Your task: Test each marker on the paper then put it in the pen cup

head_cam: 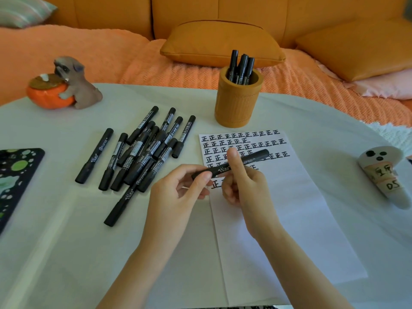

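Above paper (278, 219) — marker (252, 157), light, stiff, smooth — was pinched at cap end by left hand (178, 188), mid-barrel by right hand (243, 186).

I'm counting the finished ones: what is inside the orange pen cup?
Three black markers stand in the pen cup, upper ends above its rim. Its wall hides their lower parts and anything at the bottom.
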The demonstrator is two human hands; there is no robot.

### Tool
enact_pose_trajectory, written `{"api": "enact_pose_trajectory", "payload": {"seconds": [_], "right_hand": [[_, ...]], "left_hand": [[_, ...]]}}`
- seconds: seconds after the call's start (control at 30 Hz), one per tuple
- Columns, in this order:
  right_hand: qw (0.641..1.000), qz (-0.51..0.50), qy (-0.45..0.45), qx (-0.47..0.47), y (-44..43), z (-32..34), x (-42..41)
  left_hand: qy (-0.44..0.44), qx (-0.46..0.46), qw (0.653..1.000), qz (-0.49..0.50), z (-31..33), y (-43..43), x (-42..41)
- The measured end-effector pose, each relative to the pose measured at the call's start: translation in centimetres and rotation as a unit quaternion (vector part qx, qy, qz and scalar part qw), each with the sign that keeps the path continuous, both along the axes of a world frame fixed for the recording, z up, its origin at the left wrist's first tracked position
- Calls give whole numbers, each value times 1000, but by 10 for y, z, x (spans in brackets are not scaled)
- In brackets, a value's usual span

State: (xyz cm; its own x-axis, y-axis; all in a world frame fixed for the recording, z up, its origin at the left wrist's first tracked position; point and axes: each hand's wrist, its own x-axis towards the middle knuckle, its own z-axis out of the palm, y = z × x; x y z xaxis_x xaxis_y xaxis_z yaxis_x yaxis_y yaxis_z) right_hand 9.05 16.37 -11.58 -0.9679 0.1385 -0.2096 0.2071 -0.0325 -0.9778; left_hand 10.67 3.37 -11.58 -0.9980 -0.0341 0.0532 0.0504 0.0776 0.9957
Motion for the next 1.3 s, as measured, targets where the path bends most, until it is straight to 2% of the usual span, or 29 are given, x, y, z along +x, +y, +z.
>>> {"api": "enact_pose_trajectory", "payload": {"seconds": [0.1, 0.23, 0.3, 0.4, 0.47, 0.57, 0.67, 0.77, 0.83, 0.93, 1.03, 1.17, 1.3], "right_hand": [[999, 0, 23, 32, -1, 1, 2], [977, -37, 166, 127, 3, 1, 4], [948, -38, 244, 201, 7, -1, 3], [875, -3, 336, 350, 13, -7, -3], [842, 23, 374, 389, 18, -11, -8], [813, 33, 408, 415, 19, -14, -12], [812, 22, 409, 416, 18, -15, -14], [829, 4, 400, 391, 19, -7, -21], [841, -23, 401, 362, 20, 5, -31], [866, -79, 404, 283, 23, 33, -57], [883, -143, 394, 213, 28, 58, -92], [870, -187, 409, 202, 37, 74, -138], [854, -202, 409, 250, 42, 70, -164]], "left_hand": [[7, -5, 1000, 9, 1, -2, -1], [15, -9, 999, 32, 1, -5, -4], [15, -5, 999, 39, 1, -6, -4], [16, -1, 999, 42, 1, -5, -4], [18, 1, 999, 42, 2, -4, -4], [18, 2, 999, 37, 3, -1, -7], [22, 22, 999, 26, 7, 2, -11], [29, 39, 999, 11, 13, 4, -17], [30, 19, 999, 6, 12, 3, -24], [36, -81, 996, 28, -1, -2, -36], [70, -223, 971, 54, -12, -8, -45], [118, -336, 932, 71, -19, -11, -51], [118, -364, 921, 67, -24, -9, -56]]}}
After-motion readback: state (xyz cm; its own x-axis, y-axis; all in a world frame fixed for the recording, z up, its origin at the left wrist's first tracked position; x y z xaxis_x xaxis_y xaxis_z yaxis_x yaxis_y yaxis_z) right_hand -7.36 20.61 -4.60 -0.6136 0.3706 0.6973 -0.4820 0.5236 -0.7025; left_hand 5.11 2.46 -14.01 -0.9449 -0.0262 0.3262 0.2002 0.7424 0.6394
